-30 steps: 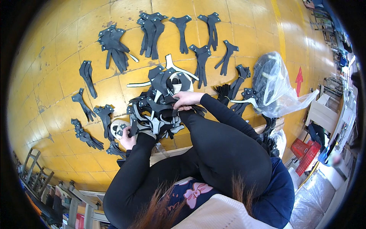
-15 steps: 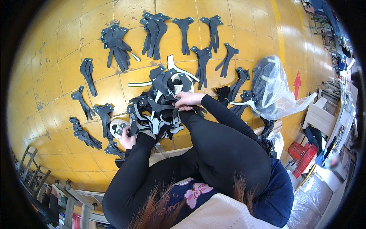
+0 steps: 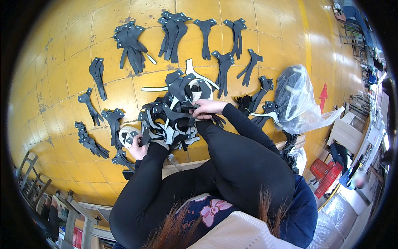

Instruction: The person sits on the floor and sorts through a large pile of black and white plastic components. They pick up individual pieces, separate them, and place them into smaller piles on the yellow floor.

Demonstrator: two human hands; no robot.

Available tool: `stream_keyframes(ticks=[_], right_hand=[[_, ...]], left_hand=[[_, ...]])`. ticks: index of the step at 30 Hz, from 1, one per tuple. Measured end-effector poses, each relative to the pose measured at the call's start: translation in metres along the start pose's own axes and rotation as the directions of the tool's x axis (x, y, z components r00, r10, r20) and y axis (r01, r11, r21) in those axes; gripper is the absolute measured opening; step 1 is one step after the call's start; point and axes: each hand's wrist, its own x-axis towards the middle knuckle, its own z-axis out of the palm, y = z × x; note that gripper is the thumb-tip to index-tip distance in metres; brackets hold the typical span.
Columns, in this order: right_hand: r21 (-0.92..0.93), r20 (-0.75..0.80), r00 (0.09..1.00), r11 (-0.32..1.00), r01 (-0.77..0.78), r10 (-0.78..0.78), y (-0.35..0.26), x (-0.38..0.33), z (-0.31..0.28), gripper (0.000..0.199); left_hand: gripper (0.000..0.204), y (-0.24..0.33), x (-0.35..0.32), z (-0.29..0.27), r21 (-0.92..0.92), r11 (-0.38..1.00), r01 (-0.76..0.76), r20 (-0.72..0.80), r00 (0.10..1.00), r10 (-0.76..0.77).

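Note:
My left hand [image 3: 138, 149] is closed on the end of a black Y-shaped piece [image 3: 133, 135], beside the pale shoe [image 3: 125, 135] on my left foot. My right hand [image 3: 208, 107] pinches the edge of another dark piece [image 3: 191, 109] near my other shoe [image 3: 197, 86]. Between my feet lies a tangled heap of black pieces [image 3: 168, 114], some turned to show white undersides. A white-backed piece [image 3: 190, 69] spreads its arms just past the heap. The fingertips of both hands are partly hidden by the material.
Separate stacks of black Y-shaped pieces [image 3: 132, 45] lie in an arc over the yellow tiled floor [image 3: 58, 95]. To the right sit a tied bundle [image 3: 260, 95] and a clear plastic bag [image 3: 296, 97] of dark contents. A red plastic crate [image 3: 327, 178] stands at the lower right.
The whole view has shifted slightly. Both hands keep nearly the same places and grips, and the stacks on the floor look unchanged.

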Motion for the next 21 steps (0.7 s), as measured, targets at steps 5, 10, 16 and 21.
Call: stream_keyframes(ticks=[5, 10, 16, 21], right_hand=[[0.215, -0.371, 0.914, 0.942, 0.257, -0.165, 0.005, -0.051, -0.043, 0.023], [0.238, -0.764, 0.64, 0.889, 0.392, -0.078, 0.021, -0.103, -0.118, 0.011], [0.199, -0.934, 0.356, 0.858, 0.473, 0.02, 0.017, -0.11, -0.202, 0.014], [-0.072, -0.984, 0.084, 0.788, 0.611, -0.155, 0.019, -0.09, -0.236, 0.017]], left_hand=[[0.039, 0.004, -0.003, 0.001, -0.038, 0.999, 0.022, -0.02, 1.0, -0.022], [0.04, -0.003, -0.002, 0.005, -0.023, 1.0, 0.007, 0.013, 1.0, -0.007], [0.034, -0.007, -0.004, 0.005, -0.053, 0.998, 0.022, -0.018, 1.0, -0.023], [0.032, -0.003, 0.001, 0.002, 0.02, 1.0, 0.014, 0.013, 1.0, -0.014]])
